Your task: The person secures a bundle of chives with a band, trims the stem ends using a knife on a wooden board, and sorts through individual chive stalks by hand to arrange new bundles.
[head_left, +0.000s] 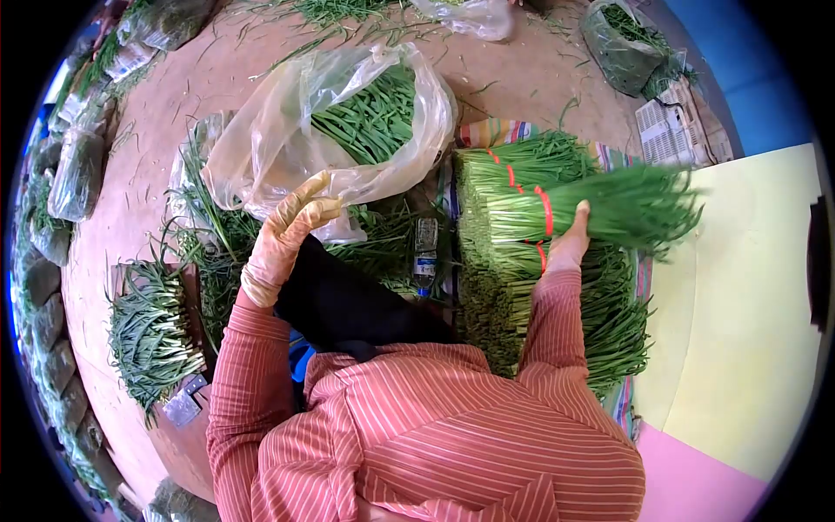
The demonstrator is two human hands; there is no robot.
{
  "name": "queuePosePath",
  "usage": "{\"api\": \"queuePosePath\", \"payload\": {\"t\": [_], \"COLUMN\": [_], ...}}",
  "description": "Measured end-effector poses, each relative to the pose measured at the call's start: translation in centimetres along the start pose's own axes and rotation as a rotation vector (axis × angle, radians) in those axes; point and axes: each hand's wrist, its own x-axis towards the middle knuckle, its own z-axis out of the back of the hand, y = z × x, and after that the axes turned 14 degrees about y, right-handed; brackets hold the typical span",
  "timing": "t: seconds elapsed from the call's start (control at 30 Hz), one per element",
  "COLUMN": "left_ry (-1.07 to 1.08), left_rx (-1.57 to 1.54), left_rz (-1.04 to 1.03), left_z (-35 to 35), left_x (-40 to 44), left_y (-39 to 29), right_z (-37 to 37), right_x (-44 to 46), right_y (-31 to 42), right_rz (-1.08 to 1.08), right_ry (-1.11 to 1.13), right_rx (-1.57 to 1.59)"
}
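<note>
My left hand (280, 239), in a thin pale glove, has its fingers pinched on the near rim of a large clear plastic bag (252, 165). Loose green chives (370, 122) show inside the bag. At the right, my right hand (570, 239) is closed around a bundle of chives (622, 209) bound with a red band; its leafy end is blurred. That bundle lies over a stack of chives (487, 287), cut ends facing left, with several red bands visible. My right fingers are mostly hidden behind the leaves.
A plastic bottle (424, 257) lies between the bag and the stack. To the left, more chives (152, 326) rest on a board beside a metal blade (184, 402). Filled bags (78, 174) line the left edge, and another bag (622, 52) stands at upper right.
</note>
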Motion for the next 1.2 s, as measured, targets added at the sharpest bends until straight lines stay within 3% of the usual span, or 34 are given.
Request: {"api": "queuePosePath", "payload": {"t": [0.03,0.17,0.27,0.3,0.37,0.4,0.43,0.5,0.53,0.67,0.77,0.97,1.1,1.17,1.2], "left_ry": [0.015,-0.014,-0.022,-0.018,-0.019,-0.019,-0.018,-0.01,-0.001,-0.019,-0.028,-0.011,-0.043,-0.055,-0.072], "left_rx": [-0.002,0.076,0.085,0.084,0.084,0.098,0.113,0.096,0.08,0.103,0.1,0.128,0.156,0.403,0.396], "left_rz": [-0.004,0.071,0.076,0.079,0.085,0.092,0.101,0.104,0.104,0.087,0.104,0.095,0.082,0.086,0.091], "left_z": [0.0,-0.3,-0.4,-0.6,-0.7,-0.8,-0.8,-0.7,-0.7,-0.8,-1.0,-0.9,-1.5,-1.3,-1.0], "left_x": [0.0,0.0,-0.1,-0.1,-0.1,0.0,0.1,0.2,0.1,-0.1,-0.5,-0.3,0.2,0.0,-0.1], "left_y": [0.1,-0.2,-0.1,-0.1,0.0,0.1,0.1,0.3,0.3,0.1,0.0,0.2,0.0,-0.5,-0.1], "right_z": [1.2,2.7,4.1,3.9,2.9,2.3,1.9,0.5,-0.9,0.2,0.3,0.8,1.4,0.8,1.2], "right_x": [1.1,1.5,3.3,3.3,2.4,2.1,1.5,0.1,-0.4,2.8,3.7,2.9,3.7,4.0,4.3], "right_y": [-1.2,-1.5,1.0,1.8,3.8,3.7,3.5,2.8,2.9,1.0,1.5,2.0,0.4,-0.7,-1.2], "right_rz": [-0.143,-0.29,-0.497,-0.496,-0.343,-0.155,-0.159,0.557,0.315,0.376,0.31,0.36,0.501,0.708,0.7], "right_ry": [-0.196,-0.212,0.057,0.061,0.219,0.25,0.254,0.411,0.5,0.672,0.871,0.911,0.911,0.939,0.937], "right_rx": [-0.106,-0.315,-0.925,-0.934,-1.696,-2.021,-2.023,-2.408,-2.527,-2.636,-2.542,-2.515,-2.451,-2.286,-2.258]}}
